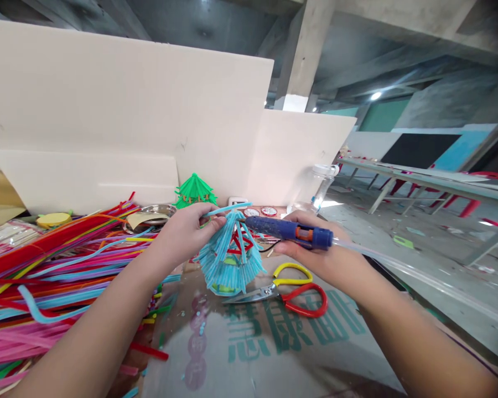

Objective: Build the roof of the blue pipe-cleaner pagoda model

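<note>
My left hand (195, 226) pinches a light blue pipe cleaner (230, 208) at the top of a cone-shaped model (232, 271) covered in light blue pipe cleaners, with red pieces showing on its right side. In my right hand (315, 249) is a blue hot glue gun (290, 229), its nozzle pointing left at the model's tip. A long clear glue stick (382, 255) sticks out of the gun's back end. Just below the gun, scissors (282, 290) with one yellow and one red handle lie on the board, blades towards the model's base.
Many coloured pipe cleaners (66, 276) are heaped at the left. Behind stand a green cone-shaped model (195, 190), a metal bowl (160, 210), a clear plastic bottle (317, 188) and tall white boards (128, 105). Printed cardboard (216, 359) covers the work surface. Another table (431, 179) is at far right.
</note>
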Demonstrator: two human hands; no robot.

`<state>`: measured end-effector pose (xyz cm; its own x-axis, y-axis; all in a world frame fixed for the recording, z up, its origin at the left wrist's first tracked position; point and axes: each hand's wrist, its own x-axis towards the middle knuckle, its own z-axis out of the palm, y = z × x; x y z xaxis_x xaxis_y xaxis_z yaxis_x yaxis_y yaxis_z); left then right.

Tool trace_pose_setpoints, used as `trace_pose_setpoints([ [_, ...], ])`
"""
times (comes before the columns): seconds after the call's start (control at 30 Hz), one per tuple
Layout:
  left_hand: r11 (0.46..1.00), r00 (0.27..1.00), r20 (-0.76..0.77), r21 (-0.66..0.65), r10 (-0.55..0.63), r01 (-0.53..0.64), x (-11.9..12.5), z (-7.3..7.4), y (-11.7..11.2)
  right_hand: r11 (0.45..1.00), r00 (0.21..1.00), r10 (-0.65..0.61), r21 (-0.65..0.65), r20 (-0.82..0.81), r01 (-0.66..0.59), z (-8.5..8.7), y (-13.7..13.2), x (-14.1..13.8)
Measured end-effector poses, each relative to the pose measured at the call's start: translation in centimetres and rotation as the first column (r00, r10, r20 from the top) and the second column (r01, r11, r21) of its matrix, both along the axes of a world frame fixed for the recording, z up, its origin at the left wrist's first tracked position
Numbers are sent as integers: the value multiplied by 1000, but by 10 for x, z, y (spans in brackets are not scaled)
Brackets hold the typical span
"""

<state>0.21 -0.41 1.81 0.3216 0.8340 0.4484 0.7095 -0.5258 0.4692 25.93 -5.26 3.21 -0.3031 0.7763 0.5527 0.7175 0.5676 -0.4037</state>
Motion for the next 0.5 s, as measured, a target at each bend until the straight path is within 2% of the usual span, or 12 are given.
trace_pose_setpoints([
  [0.2,1000,1000,9,3,0,0,1,1,-2,1000,998,23,1,-50,-23,-4,5,-1],
  [0.3,1000,1000,17,6,-2,2,1,1,-2,1000,996,-2,26,-85,4,-4,7,2],
  [0.37,1000,1000,28,-11,-4,4,1,1,-2,1000,989,-21,-15,-148,20,-3,12,7],
  [0.5,997,997,63,-54,52,-48,-4,6,-4,992,955,33,-108,-296,-68,-8,34,25],
])
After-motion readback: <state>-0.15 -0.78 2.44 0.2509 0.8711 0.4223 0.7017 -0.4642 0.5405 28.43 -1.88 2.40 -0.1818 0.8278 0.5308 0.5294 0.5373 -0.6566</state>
